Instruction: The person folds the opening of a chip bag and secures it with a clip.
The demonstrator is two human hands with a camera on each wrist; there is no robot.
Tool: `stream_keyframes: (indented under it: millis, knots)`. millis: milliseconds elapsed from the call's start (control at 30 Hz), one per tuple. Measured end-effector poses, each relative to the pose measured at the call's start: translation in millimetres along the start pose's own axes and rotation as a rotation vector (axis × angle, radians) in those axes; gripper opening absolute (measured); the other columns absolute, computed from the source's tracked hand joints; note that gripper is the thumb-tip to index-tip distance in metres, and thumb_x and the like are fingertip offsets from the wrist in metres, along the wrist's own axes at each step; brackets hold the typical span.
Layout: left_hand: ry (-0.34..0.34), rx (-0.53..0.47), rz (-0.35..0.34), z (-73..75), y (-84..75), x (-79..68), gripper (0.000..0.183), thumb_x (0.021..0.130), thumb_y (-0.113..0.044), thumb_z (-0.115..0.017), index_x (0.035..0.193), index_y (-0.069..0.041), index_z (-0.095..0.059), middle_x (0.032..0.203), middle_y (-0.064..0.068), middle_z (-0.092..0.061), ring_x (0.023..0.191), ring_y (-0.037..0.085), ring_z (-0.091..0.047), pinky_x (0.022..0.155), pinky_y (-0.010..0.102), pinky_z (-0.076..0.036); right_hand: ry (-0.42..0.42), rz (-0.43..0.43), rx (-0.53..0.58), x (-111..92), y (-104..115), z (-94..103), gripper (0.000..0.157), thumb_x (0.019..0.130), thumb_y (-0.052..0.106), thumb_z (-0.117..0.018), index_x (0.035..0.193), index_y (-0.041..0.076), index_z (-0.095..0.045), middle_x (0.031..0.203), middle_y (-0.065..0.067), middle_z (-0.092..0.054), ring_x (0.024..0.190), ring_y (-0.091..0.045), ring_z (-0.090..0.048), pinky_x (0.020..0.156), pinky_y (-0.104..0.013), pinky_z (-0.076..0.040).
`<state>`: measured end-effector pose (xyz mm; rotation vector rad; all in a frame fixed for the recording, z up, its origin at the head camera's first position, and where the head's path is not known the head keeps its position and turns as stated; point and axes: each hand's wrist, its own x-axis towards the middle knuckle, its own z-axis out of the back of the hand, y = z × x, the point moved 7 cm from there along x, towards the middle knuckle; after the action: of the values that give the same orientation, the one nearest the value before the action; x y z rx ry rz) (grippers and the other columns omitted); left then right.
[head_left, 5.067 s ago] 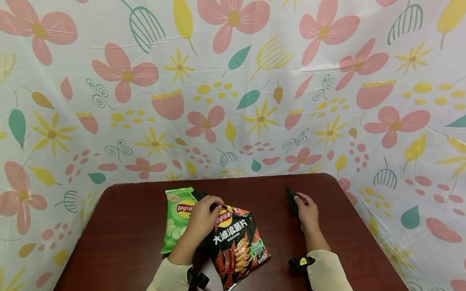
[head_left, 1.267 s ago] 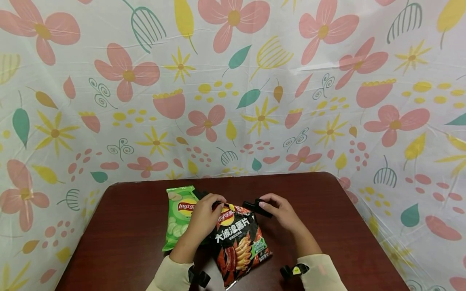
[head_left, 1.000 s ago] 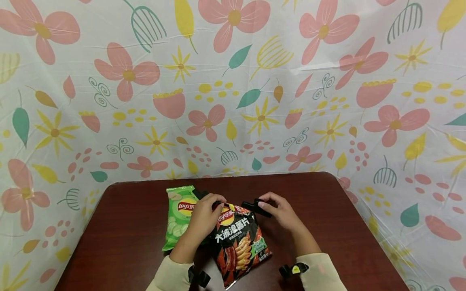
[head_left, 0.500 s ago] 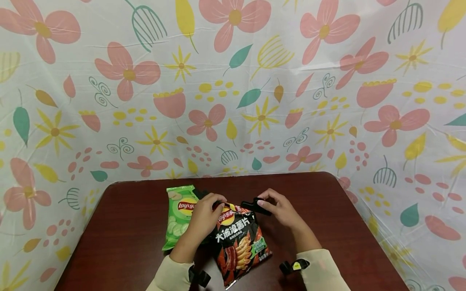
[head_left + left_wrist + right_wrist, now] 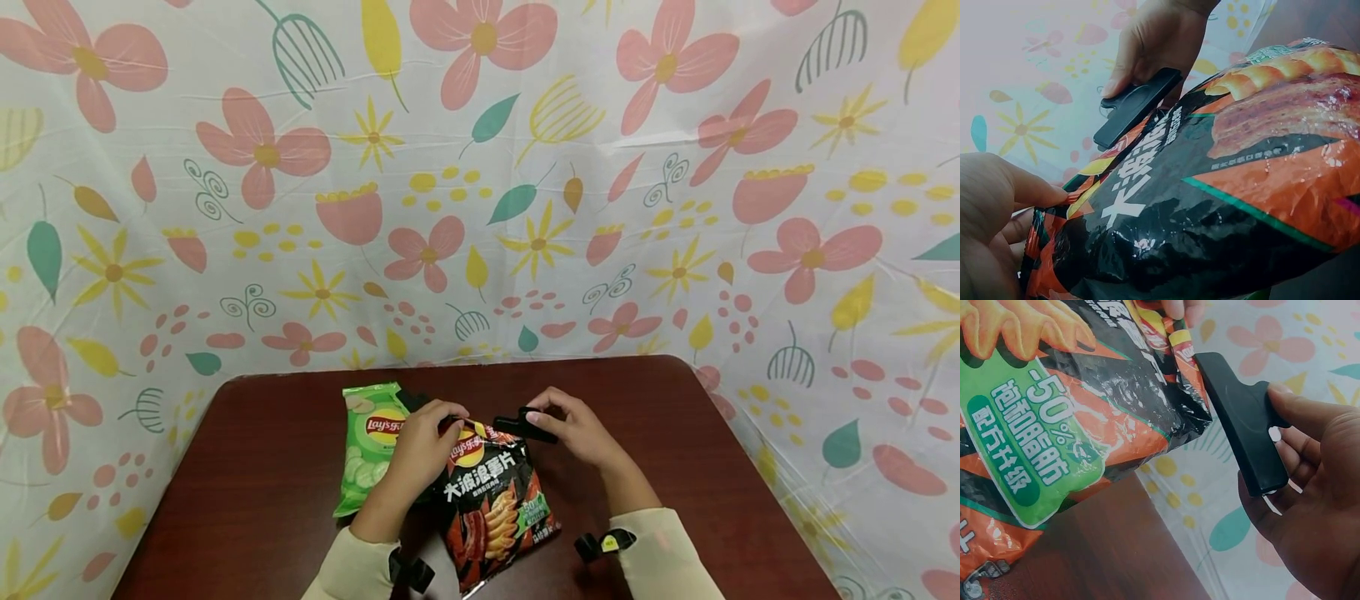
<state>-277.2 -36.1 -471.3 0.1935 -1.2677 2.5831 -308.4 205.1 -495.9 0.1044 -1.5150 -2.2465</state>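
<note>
My left hand (image 5: pixel 420 437) pinches the top edge of a black and orange chip bag (image 5: pixel 491 508), which stands tilted with its printed front up. In the left wrist view that edge is folded over, thumb and fingers (image 5: pixel 1041 187) gripping one end. My right hand (image 5: pixel 583 432) pinches a long black bag clip (image 5: pixel 528 425) between thumb and fingers by its handle side. The clip's long edge lies along the folded top at its right end, overlapping it in the left wrist view. The right wrist view shows the clip (image 5: pixel 1244 425) right at the bag's corner.
A green chip bag (image 5: pixel 363 467) lies to the left, partly behind my left hand and forearm. A black object (image 5: pixel 412 401) shows at its top right corner. Both stand on a dark red-brown table (image 5: pixel 247 467), with a flowered cloth (image 5: pixel 480 208) behind and at the sides.
My right hand has brought the clip left from the right side of the table to the bag's top, turning it crosswise. Lately it edges slightly further left. My left hand keeps its pinch.
</note>
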Motion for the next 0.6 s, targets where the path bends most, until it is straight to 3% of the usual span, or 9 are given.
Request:
stream_keyframes:
  millis: [233,600]
  knots:
    - [0.008,0.004,-0.002,-1.1,0.6,-0.6,0.014,0.099,-0.016,-0.065,0.11,-0.017,-0.074,0.11,-0.002,-0.069,0.043,0.004,-0.036,0.049,0.023,-0.04,0.017,0.002,-0.01,2.4,1.6,-2.7,0.011,0.102,0.021,-0.063,0.108,0.015,-0.069,0.107,-0.01,-0.061,0.084,-0.018,-0.06,0.072,-0.031,-0.055]
    - [0.014,-0.026,-0.008,-1.7,0.3,-0.2,0.014,0.1,-0.015,-0.064,0.108,-0.021,-0.073,0.11,-0.002,-0.069,0.04,0.004,-0.036,0.043,0.023,-0.04,0.051,0.001,-0.019,7.4,4.5,-5.4,0.011,0.102,0.022,-0.062,0.108,0.016,-0.069,0.107,-0.009,-0.062,0.084,-0.018,-0.061,0.073,-0.031,-0.054]
